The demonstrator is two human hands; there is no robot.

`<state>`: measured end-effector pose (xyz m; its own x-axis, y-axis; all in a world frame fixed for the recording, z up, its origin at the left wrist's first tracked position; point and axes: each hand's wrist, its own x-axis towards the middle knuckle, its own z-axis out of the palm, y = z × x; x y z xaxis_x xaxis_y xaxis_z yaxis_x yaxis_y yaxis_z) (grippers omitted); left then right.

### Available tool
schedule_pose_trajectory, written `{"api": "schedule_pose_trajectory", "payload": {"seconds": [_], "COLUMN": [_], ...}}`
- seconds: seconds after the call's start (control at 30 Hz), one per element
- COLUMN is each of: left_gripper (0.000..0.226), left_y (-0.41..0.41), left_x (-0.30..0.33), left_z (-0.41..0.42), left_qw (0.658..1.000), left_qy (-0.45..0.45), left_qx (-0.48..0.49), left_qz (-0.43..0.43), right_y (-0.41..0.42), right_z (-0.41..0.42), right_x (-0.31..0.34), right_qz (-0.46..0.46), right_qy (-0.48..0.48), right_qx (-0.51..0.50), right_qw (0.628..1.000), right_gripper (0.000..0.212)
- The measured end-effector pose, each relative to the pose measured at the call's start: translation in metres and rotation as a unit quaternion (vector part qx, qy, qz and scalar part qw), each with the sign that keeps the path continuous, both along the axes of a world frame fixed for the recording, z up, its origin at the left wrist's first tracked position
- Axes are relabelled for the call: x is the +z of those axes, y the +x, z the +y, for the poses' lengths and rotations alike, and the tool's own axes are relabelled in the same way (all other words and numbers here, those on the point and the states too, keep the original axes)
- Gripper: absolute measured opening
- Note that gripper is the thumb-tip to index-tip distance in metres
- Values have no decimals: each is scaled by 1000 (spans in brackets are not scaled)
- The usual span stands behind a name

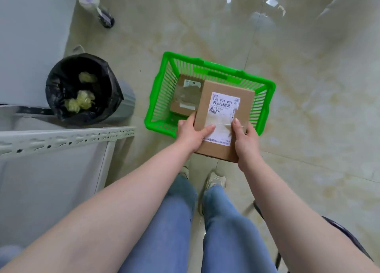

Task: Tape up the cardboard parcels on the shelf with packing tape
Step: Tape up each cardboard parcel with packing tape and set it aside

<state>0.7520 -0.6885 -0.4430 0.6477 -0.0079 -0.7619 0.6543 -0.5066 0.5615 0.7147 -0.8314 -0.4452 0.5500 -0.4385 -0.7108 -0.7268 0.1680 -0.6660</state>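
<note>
I hold a brown cardboard parcel (205, 100) with a white shipping label above the near edge of a green plastic basket (265, 87) on the floor. My left hand (191, 134) grips the parcel's left side, thumb on top across the label. My right hand (244, 138) grips its right side, thumb on top as well. Clear tape runs over the label between my thumbs. A second taped cardboard parcel (186, 97) lies inside the basket, partly covered by the one I hold.
A bin lined with a black bag (82, 89) holding crumpled paper stands left of the basket. A pale metal shelf (61, 139) fills the lower left. A tape roll or bottle (92, 1) stands far left on the tiled floor. My legs and a dark chair (347, 233) are below.
</note>
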Motion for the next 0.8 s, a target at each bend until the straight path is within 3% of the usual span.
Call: {"api": "schedule_pose_trajectory", "payload": {"seconds": [0.07,0.17,0.37,0.63,0.73,0.8], "left_gripper": [77,60,46,39,36,49], "left_y": [17,35,68,83,87,89], "left_x": [-35,-98,-204,-265,-267,-271], "left_z": [-10,-20,-30,-26,-28,-30], "left_qw": [999,997,998,990,967,931], "left_qy": [11,39,64,121,213,299], "left_qx": [33,64,-7,-19,-87,-128], "left_qz": [4,9,-14,-68,-109,-164], "right_y": [14,32,57,85,89,90], "right_z": [-7,-16,-35,-34,-34,-31], "right_x": [-38,-100,-215,-281,-290,-296], "right_qz": [-6,7,32,53,63,57], "right_qy": [-4,-10,7,-4,-22,-21], "right_qx": [-15,-24,-33,-16,-18,-21], "right_qw": [1000,1000,999,998,998,998], "right_gripper": [30,37,36,38,37,34]}}
